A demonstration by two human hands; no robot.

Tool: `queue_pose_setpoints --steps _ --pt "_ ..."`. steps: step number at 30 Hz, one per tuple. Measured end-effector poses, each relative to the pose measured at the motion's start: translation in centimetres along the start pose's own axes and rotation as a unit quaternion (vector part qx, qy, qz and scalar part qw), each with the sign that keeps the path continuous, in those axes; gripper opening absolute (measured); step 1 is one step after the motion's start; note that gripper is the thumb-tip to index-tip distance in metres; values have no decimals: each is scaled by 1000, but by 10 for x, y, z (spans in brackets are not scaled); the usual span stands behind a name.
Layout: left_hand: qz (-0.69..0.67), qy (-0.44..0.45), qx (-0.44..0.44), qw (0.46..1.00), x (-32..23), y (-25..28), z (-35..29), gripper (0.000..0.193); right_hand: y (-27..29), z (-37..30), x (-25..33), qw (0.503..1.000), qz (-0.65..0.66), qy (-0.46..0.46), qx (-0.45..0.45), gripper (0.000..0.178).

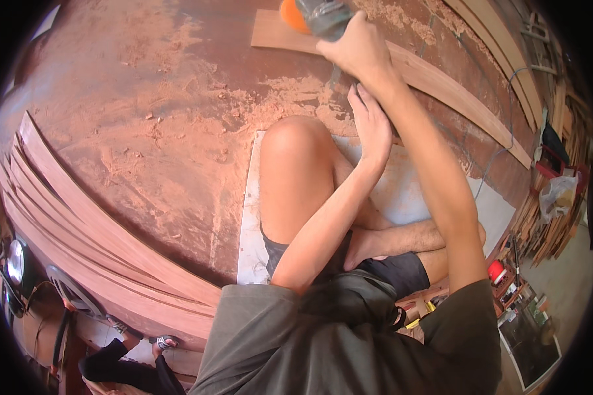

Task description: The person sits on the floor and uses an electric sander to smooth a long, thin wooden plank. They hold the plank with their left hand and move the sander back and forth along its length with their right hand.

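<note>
My right hand is wrapped round a dark teal power sander with an orange disc, partly cut off by the upper edge of the view. Beneath and beside the tool lies a long wooden plank. My left hand is empty, its fingers stretched out and close to the inner side of my right forearm. Whether it touches the forearm I cannot tell. The tool's underside and the contact with the plank are hidden.
Sawdust covers the brown floor. Several long planks lie at the left, and more boards at the upper right. A cable runs on the right. I sit on a pale sheet. Another person's foot shows lower left.
</note>
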State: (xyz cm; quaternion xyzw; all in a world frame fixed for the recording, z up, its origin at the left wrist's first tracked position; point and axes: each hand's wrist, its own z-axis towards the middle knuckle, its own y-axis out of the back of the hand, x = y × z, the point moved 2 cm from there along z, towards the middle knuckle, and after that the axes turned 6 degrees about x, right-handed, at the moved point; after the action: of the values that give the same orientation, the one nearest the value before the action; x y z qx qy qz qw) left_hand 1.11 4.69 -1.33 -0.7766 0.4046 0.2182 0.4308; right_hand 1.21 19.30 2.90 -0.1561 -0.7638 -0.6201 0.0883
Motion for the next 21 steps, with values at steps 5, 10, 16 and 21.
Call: queue_pose_setpoints --steps 5,10,16,21 --pt "76 32 -10 997 -17 -6 -5 60 11 -21 0 997 -20 -31 71 78" --pt "7 23 11 1000 1 -8 3 66 15 -12 -20 999 3 -39 38 74" --pt "113 -40 32 992 -4 -1 -2 62 8 -25 -13 998 29 -45 30 73" --pt "61 -24 14 998 5 2 9 56 12 -8 -5 997 17 -64 33 75"
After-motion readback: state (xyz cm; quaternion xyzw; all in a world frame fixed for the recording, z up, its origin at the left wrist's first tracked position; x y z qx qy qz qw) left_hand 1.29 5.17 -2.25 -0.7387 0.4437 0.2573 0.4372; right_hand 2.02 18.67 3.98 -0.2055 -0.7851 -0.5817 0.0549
